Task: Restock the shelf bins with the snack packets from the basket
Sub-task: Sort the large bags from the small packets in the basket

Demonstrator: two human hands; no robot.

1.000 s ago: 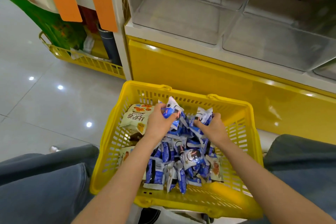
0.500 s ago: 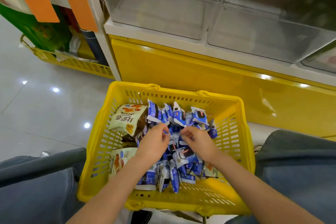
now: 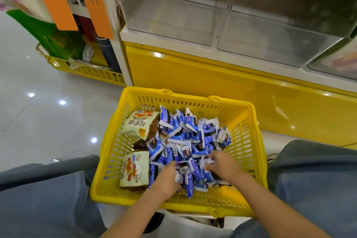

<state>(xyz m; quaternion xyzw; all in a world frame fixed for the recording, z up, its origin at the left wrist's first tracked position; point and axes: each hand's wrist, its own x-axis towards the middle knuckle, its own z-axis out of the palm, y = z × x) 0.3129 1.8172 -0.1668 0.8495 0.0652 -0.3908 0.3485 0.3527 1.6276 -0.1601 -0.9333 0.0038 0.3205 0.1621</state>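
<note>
Basket: a yellow basket (image 3: 245,141) with slotted walls sits on the pale floor (image 3: 48,121) between the person's legs (image 3: 38,199), just in front of the shelf unit.
Snack packets: a heap of blue packets (image 3: 183,137) fills the middle and right of the basket. Some stand on end near the far wall and others lie flat toward the front.
Cream packets: two larger cream packets lie along the basket's left wall, one (image 3: 140,123) at the back and one (image 3: 135,168) nearer the front, both touching the blue heap.
Left hand: the left hand (image 3: 167,177) reaches down into the near part of the heap, fingers curled among the packets. Whether it grips one, I cannot tell.
Right hand: the right hand (image 3: 225,166) is just beside the left, slightly apart from it, and its fingers pinch a crumpled packet (image 3: 207,161).
Shelf bins: two clear bins (image 3: 173,19) stand side by side on a white shelf (image 3: 164,37) above a glossy yellow panel (image 3: 212,75) — higher than the basket and behind it.
Left side: a second basket (image 3: 92,71) stands on the floor below orange tags (image 3: 92,0).
</note>
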